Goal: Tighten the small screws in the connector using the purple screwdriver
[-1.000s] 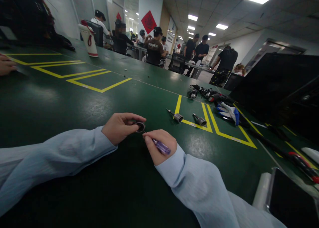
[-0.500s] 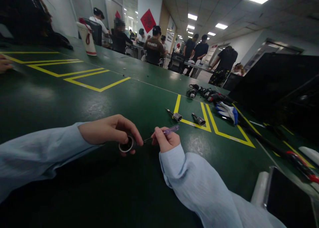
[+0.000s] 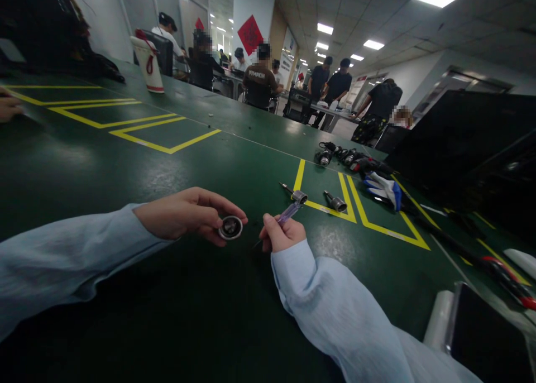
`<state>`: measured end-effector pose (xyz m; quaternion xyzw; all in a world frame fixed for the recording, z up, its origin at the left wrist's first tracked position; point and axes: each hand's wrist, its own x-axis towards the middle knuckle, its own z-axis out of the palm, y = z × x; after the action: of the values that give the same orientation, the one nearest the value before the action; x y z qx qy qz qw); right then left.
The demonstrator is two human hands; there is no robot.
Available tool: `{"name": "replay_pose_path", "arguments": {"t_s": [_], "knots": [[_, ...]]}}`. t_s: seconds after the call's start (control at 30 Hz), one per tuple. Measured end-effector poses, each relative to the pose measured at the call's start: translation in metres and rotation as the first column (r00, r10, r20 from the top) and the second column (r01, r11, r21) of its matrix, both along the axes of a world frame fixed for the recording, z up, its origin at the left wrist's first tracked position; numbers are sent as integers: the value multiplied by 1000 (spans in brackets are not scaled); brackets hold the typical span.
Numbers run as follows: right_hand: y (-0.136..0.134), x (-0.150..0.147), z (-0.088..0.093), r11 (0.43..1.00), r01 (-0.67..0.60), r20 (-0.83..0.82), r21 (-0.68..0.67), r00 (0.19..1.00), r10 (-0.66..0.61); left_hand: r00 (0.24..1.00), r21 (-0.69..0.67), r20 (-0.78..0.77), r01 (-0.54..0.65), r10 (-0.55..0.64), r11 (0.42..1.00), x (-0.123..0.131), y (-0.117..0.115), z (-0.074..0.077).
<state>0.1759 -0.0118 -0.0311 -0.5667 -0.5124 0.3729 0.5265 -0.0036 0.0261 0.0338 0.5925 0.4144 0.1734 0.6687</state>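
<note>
My left hand (image 3: pixel 188 214) pinches a small round metal part (image 3: pixel 230 227) between thumb and fingers, its open face turned towards me, just above the green table (image 3: pixel 125 165). My right hand (image 3: pixel 280 235) is closed round a small screwdriver with a clear purple handle (image 3: pixel 288 212); the handle points up and away, and the thin tip angles down to the left, a short gap from the metal part. Both sleeves are light blue.
Two similar metal parts with shafts (image 3: pixel 298 195) (image 3: pixel 336 202) lie inside a yellow-taped box. Beyond are more dark parts (image 3: pixel 341 155), a white-and-blue glove (image 3: pixel 383 186), a red-handled tool (image 3: pixel 508 279) and a dark device (image 3: pixel 488 338) at right. A white cup (image 3: pixel 148 65) stands far left. Another person's hand (image 3: pixel 8 106) rests at left; people sit behind.
My left hand has turned the metal part up and shifted it slightly right. The screwdriver tip has drawn back from the part and the handle has tipped more upright.
</note>
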Motion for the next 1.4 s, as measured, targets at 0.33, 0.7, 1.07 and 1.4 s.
{"name": "replay_pose_path", "arguments": {"t_s": [0.33, 0.7, 1.07, 1.4], "knots": [[-5, 2, 11, 965, -179, -547, 192, 797, 257, 970, 27, -27, -240, 240, 970, 5, 0, -3], [-6, -4, 1, 989, -93, -102, 114, 989, 104, 961, 31, -26, -273, 274, 962, 6, -1, -3], [-3, -3, 2, 989, -113, 187, 93, 978, 94, 960, 20, -35, -278, 279, 960, 7, -2, -1], [1, -5, 5, 930, -364, -554, -53, 786, 275, 919, 35, 15, -395, 395, 918, 7, -1, -3]]}}
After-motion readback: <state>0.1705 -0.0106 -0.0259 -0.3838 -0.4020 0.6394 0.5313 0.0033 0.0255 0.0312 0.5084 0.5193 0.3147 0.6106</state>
